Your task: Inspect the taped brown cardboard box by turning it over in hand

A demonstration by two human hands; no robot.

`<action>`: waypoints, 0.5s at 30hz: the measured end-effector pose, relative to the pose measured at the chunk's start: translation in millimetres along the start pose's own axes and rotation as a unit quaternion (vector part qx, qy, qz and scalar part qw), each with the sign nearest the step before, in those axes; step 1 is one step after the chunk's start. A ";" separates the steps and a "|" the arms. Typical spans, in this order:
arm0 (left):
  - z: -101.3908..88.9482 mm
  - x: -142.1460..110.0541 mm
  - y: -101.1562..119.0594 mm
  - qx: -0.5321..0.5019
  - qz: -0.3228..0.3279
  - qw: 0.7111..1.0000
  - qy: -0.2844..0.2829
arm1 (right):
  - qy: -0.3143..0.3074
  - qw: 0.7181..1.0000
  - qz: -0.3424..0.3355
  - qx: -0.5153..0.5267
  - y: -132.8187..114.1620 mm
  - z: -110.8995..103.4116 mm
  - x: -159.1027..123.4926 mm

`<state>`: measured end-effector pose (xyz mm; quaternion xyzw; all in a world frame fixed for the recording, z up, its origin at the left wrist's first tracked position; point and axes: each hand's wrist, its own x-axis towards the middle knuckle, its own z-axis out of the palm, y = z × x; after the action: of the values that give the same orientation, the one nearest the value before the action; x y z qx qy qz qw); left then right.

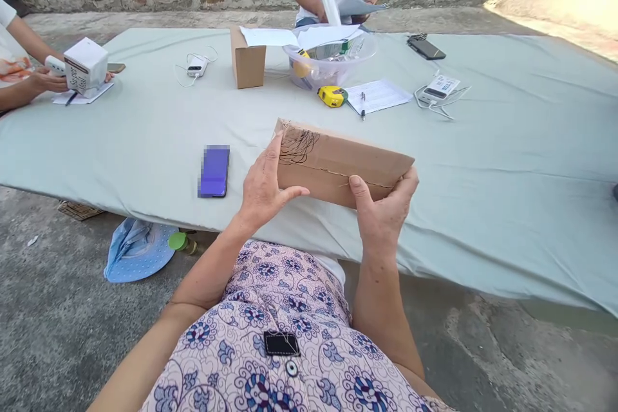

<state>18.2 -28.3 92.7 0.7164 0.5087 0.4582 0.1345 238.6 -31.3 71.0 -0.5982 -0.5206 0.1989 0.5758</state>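
Note:
A brown cardboard box (333, 164) with black scribbles near its left end is held tilted over the near part of the table. Wrapped round its left end is my left hand (265, 183), thumb along the lower front. My right hand (386, 206) grips the right end, its thumb pressed on the front face by a seam. The fingers behind the box are partly hidden. To the left of my left hand lies a phone (215, 170) with a blurred purple screen. Beyond the box sits a yellow tape measure (332, 96).
On the cloth-covered table (506, 161) stand another cardboard box (248, 64) and a clear plastic basin (313, 71) with papers. Printed sheets (379, 96), power banks (197, 65) and a dark phone (426, 48) lie around. Two people sit at the far side and left. A blue hat (140, 251) is below.

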 end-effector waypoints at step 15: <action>-4.9 -1.3 -0.9 0.018 -0.155 0.982 0.102 | -0.048 0.999 -0.020 -0.002 -4.4 6.4 -7.2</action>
<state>13.7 -30.4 94.1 0.5806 0.6326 0.4935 0.1381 228.8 -35.3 70.6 -0.5786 -0.5599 0.2149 0.5529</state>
